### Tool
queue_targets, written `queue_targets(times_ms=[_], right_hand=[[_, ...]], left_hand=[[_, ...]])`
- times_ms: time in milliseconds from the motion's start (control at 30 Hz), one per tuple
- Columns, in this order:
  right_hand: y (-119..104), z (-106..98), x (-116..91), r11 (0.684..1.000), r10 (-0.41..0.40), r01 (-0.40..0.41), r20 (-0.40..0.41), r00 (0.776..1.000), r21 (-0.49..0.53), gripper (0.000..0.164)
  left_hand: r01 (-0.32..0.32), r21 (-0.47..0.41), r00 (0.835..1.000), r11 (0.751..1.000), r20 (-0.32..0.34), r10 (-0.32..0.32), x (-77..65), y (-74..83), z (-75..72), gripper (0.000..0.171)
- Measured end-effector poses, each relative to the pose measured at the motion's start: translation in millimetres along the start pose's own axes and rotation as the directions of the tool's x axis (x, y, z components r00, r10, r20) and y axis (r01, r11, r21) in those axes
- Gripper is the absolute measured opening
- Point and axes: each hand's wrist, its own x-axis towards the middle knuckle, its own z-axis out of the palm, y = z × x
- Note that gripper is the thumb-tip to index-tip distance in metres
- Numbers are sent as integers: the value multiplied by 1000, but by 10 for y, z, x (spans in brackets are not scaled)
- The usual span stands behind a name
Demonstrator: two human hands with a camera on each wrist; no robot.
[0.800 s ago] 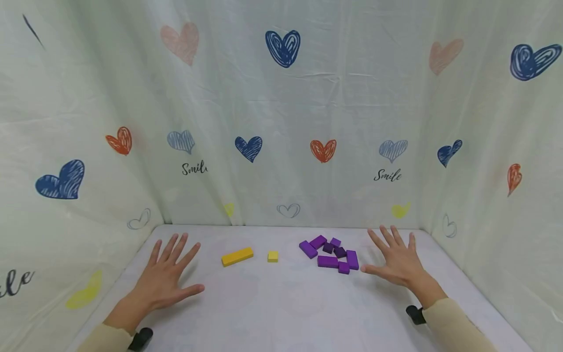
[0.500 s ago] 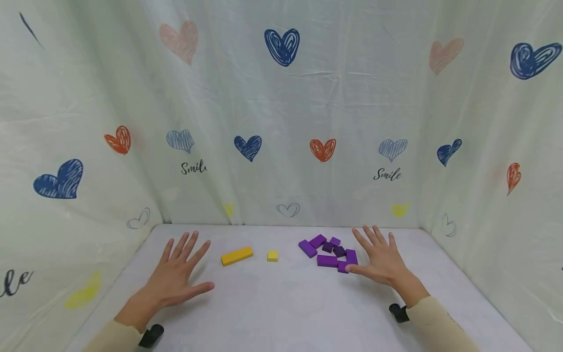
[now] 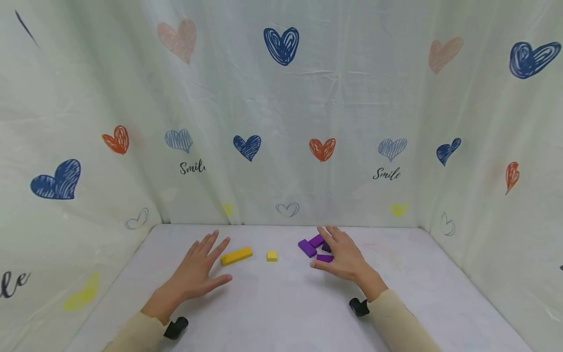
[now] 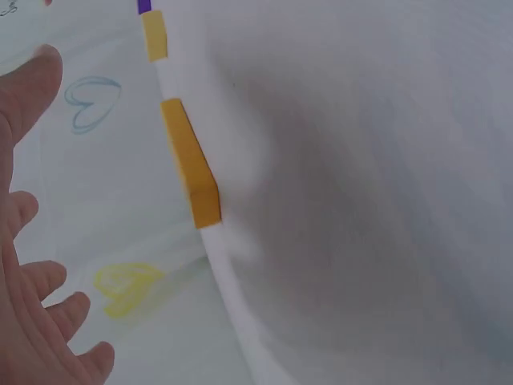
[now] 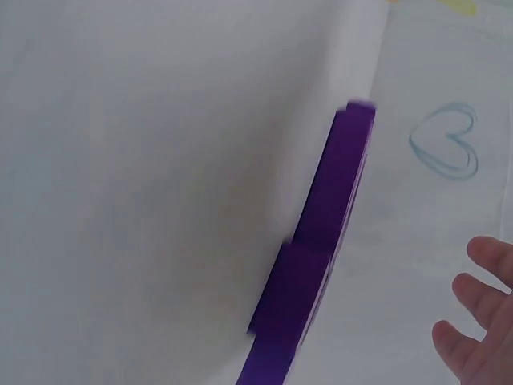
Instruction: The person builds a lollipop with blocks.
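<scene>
My left hand (image 3: 197, 272), fingers spread and holding nothing, hovers just left of a long yellow block (image 3: 236, 256). In the left wrist view the same long block (image 4: 189, 164) lies beyond the fingers, with a small yellow block (image 4: 155, 36) farther along. My right hand (image 3: 345, 256) is over the group of purple blocks (image 3: 307, 248), its fingers extended and nothing gripped. It hides several of these blocks in the head view. In the right wrist view a row of purple blocks (image 5: 335, 176) lies apart from the fingertips (image 5: 455, 346).
A white-covered table (image 3: 281, 313) bears the blocks. The small yellow block (image 3: 272, 256) lies between the long one and the purple group. A pale curtain (image 3: 352, 98) printed with hearts encloses the back and both sides. Each wrist wears a black camera (image 3: 176, 328).
Both hands have moved inward. The left has come right, up to the long yellow block; the right has swung left from beside the purple blocks to over them. The blocks lie as before.
</scene>
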Motion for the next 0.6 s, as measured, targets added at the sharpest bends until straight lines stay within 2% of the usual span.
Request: queue_targets(times_ms=[267, 600], right_hand=[[-288, 123, 162, 997, -9, 3, 76, 997, 82, 102], [-508, 280, 376, 991, -31, 12, 139, 990, 137, 99]], left_hand=[[21, -89, 999, 996, 32, -18, 120, 83, 93, 86], [107, -168, 991, 980, 98, -91, 234, 121, 162, 80]])
